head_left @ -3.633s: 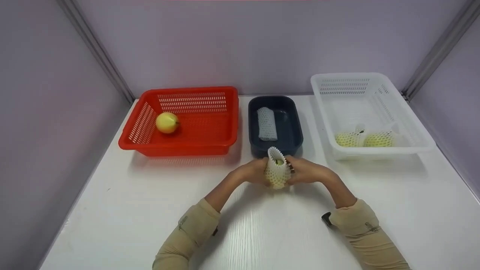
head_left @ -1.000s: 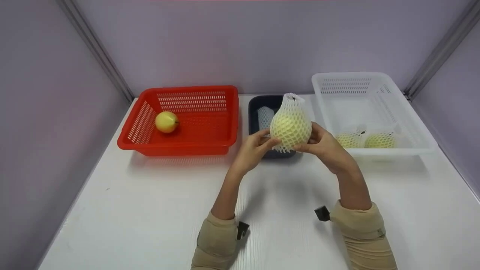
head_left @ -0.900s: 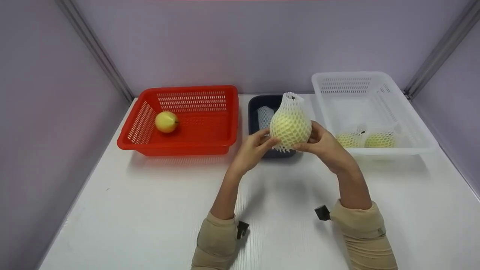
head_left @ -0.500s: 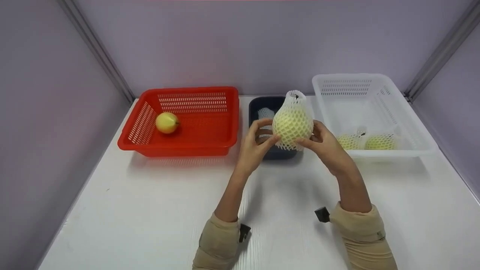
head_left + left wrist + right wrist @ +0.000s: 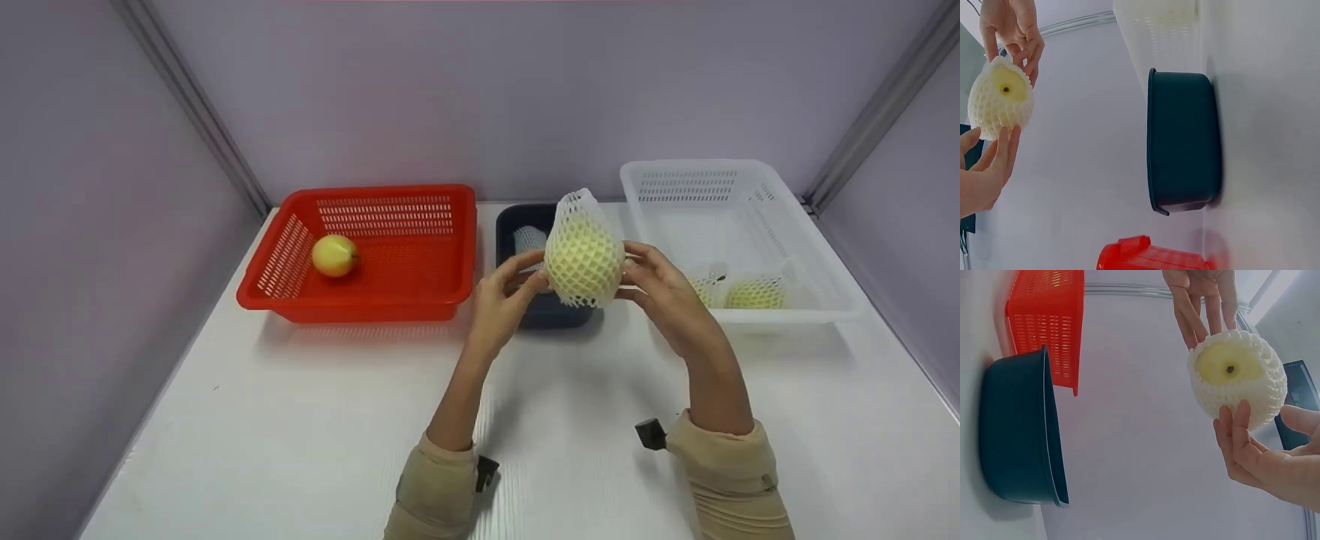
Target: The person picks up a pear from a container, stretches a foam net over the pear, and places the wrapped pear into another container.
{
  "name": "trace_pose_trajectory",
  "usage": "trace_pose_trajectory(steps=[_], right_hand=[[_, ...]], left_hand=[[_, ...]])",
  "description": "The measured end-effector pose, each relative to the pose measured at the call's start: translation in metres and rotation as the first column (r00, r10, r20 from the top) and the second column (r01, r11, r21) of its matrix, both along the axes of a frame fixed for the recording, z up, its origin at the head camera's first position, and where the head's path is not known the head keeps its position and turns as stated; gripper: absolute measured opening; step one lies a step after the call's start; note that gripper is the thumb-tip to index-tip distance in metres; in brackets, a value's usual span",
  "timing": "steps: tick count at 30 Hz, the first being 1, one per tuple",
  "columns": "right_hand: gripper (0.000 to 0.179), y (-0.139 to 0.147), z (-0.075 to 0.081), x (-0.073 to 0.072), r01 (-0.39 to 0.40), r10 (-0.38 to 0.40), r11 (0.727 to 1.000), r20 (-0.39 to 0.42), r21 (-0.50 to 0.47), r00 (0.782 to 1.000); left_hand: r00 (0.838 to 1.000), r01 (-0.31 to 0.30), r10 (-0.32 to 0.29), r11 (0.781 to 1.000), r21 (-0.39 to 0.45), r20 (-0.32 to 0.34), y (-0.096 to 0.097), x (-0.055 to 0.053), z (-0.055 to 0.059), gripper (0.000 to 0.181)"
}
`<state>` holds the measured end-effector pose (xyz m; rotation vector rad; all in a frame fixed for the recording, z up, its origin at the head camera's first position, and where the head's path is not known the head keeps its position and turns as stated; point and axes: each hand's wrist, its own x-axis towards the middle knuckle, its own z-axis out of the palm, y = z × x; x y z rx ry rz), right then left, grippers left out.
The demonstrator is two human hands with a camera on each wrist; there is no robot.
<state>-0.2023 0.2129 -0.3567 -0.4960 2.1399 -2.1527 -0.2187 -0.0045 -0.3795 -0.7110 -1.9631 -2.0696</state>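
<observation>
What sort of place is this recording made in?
Likely a small partitioned work booth, perhaps for packing fruit: pale panels with metal corner strips surround a white table, a red basket and a white basket stand on it, and a foam-netted fruit is held above.

A pale, glossy white table (image 5: 285, 442) carried three containers in a row along its far part; a red slotted basket (image 5: 367, 310) stood at left; a dark blue bin (image 5: 556, 318) stood in the middle; a white slotted basket (image 5: 787, 316) stood at right, with small gaps between.
</observation>
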Motion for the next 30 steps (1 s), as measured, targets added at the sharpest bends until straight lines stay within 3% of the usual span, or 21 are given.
trace_pose_trajectory(steps=[4, 11, 15, 20, 25, 28, 30], right_hand=[[0.047, 0.000, 0.000, 0.001, 0.000, 0.000, 1.000, -0.014, 0.009, 1.000], [0.043, -0.002, 0.001, 0.004, -0.001, 0.003, 1.000, -0.066, 0.021, 0.998], [0.044, -0.004, 0.001, 0.004, 0.011, -0.010, 0.999, -0.052, 0.031, 0.999], [0.044, -0.005, 0.002, 0.003, 0.018, -0.016, 0.997, -0.025, 0.082, 1.000], [0.045, -0.006, 0.001, 0.002, 0.005, -0.001, 0.986, -0.023, 0.164, 1.000], [0.048, -0.006, 0.000, 0.000, -0.002, 0.007, 0.976, -0.023, 0.218, 1.000], [0.049, -0.007, -0.002, 0.000, -0.002, 0.006, 0.970, -0.016, 0.243, 1.000]], left_hand=[[0.998, 0.015, -0.014, 1.000, -0.020, 0.057, 0.002, -0.005, -0.009, 0.039], [0.979, 0.049, -0.027, 0.993, -0.104, 0.201, 0.007, -0.005, -0.011, 0.058], [0.969, 0.098, -0.062, 0.985, -0.141, 0.239, 0.009, -0.006, -0.011, 0.061], [0.963, 0.147, -0.104, 0.976, -0.162, 0.250, 0.007, -0.008, -0.012, 0.062], [0.970, 0.135, -0.083, 0.965, -0.224, 0.227, 0.004, -0.010, -0.013, 0.069], [0.986, 0.102, -0.061, 0.957, -0.271, 0.154, 0.003, -0.011, -0.015, 0.077], [0.996, 0.072, -0.052, 0.949, -0.308, 0.071, 0.002, -0.012, -0.017, 0.083]])
